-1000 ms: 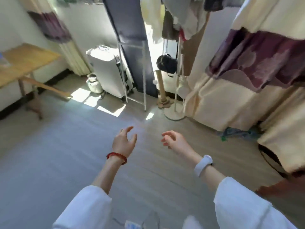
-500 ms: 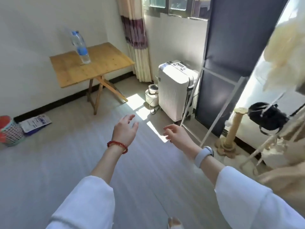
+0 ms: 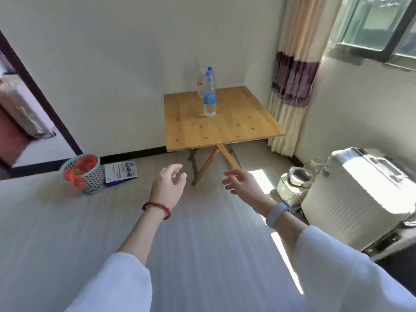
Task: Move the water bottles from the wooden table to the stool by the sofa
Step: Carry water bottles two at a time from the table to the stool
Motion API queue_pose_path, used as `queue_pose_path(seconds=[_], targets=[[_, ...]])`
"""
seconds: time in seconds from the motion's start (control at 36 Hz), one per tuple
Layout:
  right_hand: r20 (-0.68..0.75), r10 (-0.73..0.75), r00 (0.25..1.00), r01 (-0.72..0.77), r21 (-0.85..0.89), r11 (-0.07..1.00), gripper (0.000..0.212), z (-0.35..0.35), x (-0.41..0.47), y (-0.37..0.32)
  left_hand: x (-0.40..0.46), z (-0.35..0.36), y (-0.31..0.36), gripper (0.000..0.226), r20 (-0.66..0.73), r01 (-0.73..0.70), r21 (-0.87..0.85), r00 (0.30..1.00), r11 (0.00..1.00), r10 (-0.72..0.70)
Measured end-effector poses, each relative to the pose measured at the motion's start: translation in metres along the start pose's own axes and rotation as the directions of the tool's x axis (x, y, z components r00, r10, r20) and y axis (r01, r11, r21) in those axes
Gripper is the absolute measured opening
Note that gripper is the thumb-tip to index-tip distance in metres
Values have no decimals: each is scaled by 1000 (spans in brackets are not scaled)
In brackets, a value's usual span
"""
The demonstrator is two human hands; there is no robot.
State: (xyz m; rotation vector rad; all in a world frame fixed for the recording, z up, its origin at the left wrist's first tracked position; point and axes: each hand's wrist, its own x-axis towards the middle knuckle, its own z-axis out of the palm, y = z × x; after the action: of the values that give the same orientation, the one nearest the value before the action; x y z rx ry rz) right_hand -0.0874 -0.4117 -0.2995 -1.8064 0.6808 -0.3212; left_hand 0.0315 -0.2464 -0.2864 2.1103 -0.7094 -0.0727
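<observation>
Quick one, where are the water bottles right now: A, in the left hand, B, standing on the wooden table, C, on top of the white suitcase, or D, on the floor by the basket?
B: the water bottles stand upright on the wooden table by the wall, while the left hand and right hand hold nothing.

bottles (image 3: 209, 95) upright on wooden table (image 3: 225, 124) (far side) | left hand (image 3: 167, 188), right hand (image 3: 243, 184) empty

A home: curtain (image 3: 292, 82), suitcase (image 3: 355, 194), wastebasket (image 3: 84, 176).
</observation>
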Motion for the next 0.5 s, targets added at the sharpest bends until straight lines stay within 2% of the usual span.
queue_pose_path(seconds=[0.14,0.22,0.39,0.5], targets=[[17,-26,1000,26,10,1000,26,14,124,-53,142,-17,-15,25,-35,-4,17,999,1000,4],[-6,-35,999,35,25,999,25,4,185,-73,217,-11,-12,25,-11,-23,16,1000,1000,23],[-125,-54,991,61,57,996,26,-33,324,-88,367,21,-10,27,-3,-112,3,994,994,112],[-195,-82,977,97,70,993,27,-60,429,-97,472,39,-12,28,-60,-150,5,987,989,150]])
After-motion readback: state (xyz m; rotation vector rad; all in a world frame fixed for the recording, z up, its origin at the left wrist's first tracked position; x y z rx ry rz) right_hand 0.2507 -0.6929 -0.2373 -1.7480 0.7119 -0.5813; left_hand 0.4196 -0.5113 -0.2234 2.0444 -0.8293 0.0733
